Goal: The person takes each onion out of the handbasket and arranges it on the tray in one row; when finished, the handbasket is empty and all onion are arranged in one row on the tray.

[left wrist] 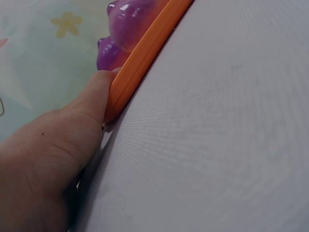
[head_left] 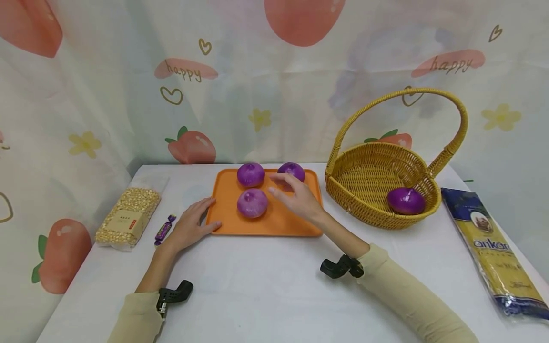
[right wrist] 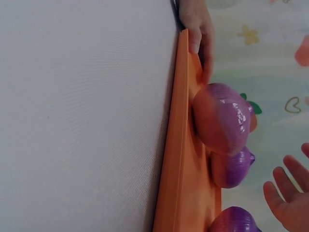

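Observation:
My left hand rests at the left edge of an orange tray, its thumb over the front corner and its fingers along the side. In the left wrist view the thumb lies against the tray's rim. Three purple onions sit on the tray: a paler one in front, another behind it, and a third at the back right, partly hidden by my right hand. That hand hovers over the tray, holding nothing. In the right wrist view its fingers are spread, apart from the onions.
A wicker basket with a tall handle stands right of the tray, a purple onion inside. At the far right lies a blue and yellow packet. To the left are a bag of yellow kernels and a purple-wrapped candy.

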Demonstrator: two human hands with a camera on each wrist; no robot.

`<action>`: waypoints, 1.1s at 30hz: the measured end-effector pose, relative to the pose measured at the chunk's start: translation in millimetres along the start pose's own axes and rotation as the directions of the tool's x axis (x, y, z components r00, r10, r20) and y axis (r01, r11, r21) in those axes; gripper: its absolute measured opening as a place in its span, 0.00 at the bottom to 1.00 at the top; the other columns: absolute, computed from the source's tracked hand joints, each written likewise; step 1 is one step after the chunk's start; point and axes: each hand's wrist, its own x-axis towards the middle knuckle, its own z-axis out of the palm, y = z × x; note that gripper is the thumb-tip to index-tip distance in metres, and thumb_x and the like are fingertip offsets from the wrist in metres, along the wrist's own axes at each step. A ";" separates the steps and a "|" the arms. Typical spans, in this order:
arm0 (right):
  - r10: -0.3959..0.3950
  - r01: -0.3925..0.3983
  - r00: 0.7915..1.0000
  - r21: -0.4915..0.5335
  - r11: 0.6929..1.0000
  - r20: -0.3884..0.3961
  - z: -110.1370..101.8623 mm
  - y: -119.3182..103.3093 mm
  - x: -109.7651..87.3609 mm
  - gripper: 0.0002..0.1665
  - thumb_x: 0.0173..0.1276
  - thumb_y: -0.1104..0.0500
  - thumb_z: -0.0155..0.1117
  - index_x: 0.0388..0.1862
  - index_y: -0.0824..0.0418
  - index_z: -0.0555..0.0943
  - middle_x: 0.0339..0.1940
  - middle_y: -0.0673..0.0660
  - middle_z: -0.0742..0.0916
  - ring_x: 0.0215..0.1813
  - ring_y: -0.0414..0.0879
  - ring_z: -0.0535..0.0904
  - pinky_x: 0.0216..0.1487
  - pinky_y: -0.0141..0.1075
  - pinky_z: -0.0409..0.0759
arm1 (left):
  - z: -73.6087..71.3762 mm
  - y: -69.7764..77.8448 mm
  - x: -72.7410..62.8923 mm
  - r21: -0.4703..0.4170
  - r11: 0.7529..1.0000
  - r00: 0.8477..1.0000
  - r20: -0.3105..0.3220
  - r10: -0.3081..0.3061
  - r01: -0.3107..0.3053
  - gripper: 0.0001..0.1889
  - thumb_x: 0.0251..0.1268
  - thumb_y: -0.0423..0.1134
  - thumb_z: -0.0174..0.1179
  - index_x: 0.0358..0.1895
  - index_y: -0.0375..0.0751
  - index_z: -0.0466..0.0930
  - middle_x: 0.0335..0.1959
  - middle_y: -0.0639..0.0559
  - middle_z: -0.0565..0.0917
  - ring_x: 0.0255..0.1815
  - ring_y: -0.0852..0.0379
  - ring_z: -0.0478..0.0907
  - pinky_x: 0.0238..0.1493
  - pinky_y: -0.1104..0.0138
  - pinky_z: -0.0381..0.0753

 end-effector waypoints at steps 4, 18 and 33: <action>0.020 -0.020 0.999 0.008 1.000 0.038 -1.1 -0.8 -3.3 0.25 0.71 0.52 0.59 0.63 0.60 0.74 0.64 0.59 0.80 0.65 0.52 0.74 0.69 0.47 0.73 | 0.4 -0.1 0.3 0.009 1.000 1.000 -0.002 0.004 -0.004 0.40 0.62 0.55 0.63 0.74 0.43 0.60 0.75 0.40 0.62 0.76 0.39 0.56 0.75 0.43 0.56; 0.017 -0.010 0.996 -0.078 0.997 0.088 -24.4 4.6 -18.8 0.28 0.71 0.50 0.60 0.66 0.60 0.72 0.65 0.59 0.79 0.66 0.53 0.73 0.67 0.52 0.72 | -0.2 -1.2 -0.3 0.004 1.000 1.000 -0.008 0.011 -0.011 0.40 0.61 0.54 0.64 0.74 0.43 0.61 0.75 0.40 0.62 0.76 0.39 0.56 0.75 0.43 0.56; 0.023 -0.018 0.998 -0.095 0.995 0.058 -57.5 10.6 -35.8 0.27 0.71 0.54 0.60 0.66 0.64 0.72 0.65 0.62 0.78 0.65 0.59 0.74 0.66 0.54 0.73 | 0.0 -0.6 -1.0 0.005 1.000 1.000 0.000 -0.008 0.008 0.40 0.62 0.56 0.63 0.74 0.44 0.60 0.76 0.40 0.61 0.77 0.39 0.56 0.75 0.43 0.55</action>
